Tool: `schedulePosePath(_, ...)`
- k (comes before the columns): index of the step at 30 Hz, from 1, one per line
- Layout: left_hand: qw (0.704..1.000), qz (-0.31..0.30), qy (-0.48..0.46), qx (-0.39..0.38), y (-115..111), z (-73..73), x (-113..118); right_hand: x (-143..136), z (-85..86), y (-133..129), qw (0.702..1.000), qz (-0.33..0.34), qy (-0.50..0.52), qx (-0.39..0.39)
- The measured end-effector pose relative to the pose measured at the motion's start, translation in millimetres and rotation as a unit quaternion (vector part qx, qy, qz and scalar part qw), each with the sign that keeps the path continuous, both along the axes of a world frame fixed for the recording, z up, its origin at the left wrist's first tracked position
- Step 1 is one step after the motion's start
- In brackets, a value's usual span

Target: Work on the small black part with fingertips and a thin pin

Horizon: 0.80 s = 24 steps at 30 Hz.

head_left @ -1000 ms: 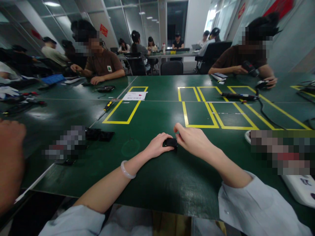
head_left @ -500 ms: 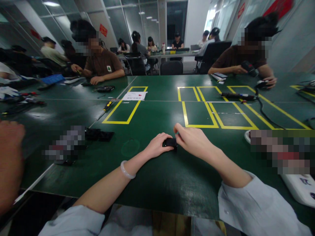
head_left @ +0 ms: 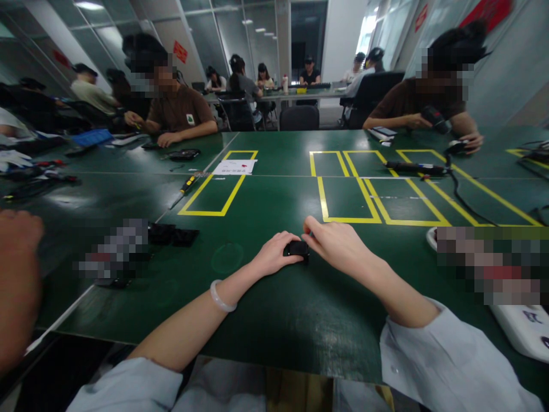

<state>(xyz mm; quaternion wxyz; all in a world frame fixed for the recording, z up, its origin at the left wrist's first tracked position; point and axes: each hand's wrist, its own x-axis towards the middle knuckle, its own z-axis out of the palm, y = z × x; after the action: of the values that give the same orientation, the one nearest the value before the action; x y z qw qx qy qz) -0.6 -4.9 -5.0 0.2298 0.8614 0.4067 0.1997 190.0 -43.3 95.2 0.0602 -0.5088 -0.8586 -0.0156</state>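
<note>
My left hand [head_left: 275,252] is closed around a small black block-like object [head_left: 298,248] on the green table [head_left: 274,315], with the thumb and fingers on its left side. The object is glossy and dark, and its exact kind does not show. My right hand [head_left: 333,243] is just to the right of it, curled, with thumb and index finger pinched together by the object's upper right corner. Whatever sits between those fingertips, if anything, is too small to see. A pale bracelet [head_left: 218,296] circles my left wrist.
Yellow tape outlines [head_left: 351,220] mark the table, and a paper sign [head_left: 235,167] lies by one. A yellow-black screwdriver [head_left: 184,190] and black parts [head_left: 174,233] are at left, near another person's hand [head_left: 17,274]. A white case [head_left: 521,332] lies right. Two people sit opposite.
</note>
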Motion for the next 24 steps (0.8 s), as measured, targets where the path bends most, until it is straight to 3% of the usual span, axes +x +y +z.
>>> schedulePosePath(24, 1.0, -0.001, -0.004, 0.002, 1.0, -1.3, 0.0, 0.2, -3.9, 0.4, 1.0, 0.002, 0.022, 0.011)
